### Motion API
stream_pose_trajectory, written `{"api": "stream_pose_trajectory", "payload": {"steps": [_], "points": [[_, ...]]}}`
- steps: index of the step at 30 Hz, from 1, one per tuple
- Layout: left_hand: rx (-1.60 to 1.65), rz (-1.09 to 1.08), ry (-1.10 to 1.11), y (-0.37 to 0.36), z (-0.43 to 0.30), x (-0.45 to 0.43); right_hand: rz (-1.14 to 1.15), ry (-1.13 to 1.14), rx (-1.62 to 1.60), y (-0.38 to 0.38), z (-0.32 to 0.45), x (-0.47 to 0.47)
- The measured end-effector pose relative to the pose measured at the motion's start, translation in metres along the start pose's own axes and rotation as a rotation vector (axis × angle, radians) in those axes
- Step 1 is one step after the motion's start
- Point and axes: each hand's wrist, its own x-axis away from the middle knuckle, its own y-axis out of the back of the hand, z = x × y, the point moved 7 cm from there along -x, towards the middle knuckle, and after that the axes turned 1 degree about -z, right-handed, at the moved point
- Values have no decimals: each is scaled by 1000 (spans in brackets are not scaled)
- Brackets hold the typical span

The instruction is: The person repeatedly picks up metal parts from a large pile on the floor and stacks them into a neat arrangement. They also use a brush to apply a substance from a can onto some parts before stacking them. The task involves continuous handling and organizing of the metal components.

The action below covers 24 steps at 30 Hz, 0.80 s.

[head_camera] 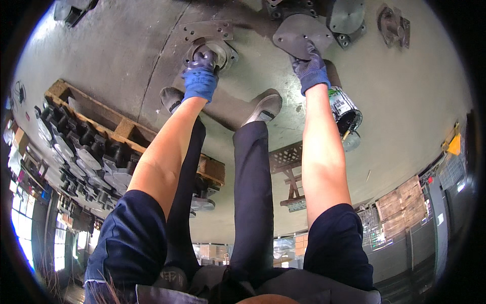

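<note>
My left hand [201, 70], in a blue and dark coated glove, reaches into a round metal flange [224, 53] on the floor; its fingers are bent, and what they grip, if anything, is hidden. Behind the flange is a flat plate with bolt holes [207, 30]. My right hand [310, 68], gloved alike, holds the near edge of a grey steel plate with rounded corners and small holes [302, 32], which hides part of the metal piece behind it. Below the right hand, beside my forearm, stands an open paint can [343, 108] with dark drips and a stick in it.
Another metal bracket with a rounded plate [347, 17] lies at the top, and a separate bracket [395, 26] to its right. A wooden pallet [123, 127] bears many metal parts at left. A small wooden stand [292, 178] is by my right forearm. My shoes [265, 106] are near both hands.
</note>
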Motion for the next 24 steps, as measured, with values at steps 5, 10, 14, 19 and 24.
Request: {"api": "stream_pose_trajectory", "payload": {"steps": [5,10,14,19,24], "points": [[232,241,336,-37,32,-13,58,-28,-62,-8,-27,18],[103,340,81,-37,26,-22,-18,39,11,-14,-36,74],[152,400,-78,11,17,-22,-156,230,442,-32,4,116],[1428,790,182,33,37,1,-163,561,1484,-57,15,125],[1251,153,-291,-6,104,33,-179,585,1500,-70,-5,123]]}}
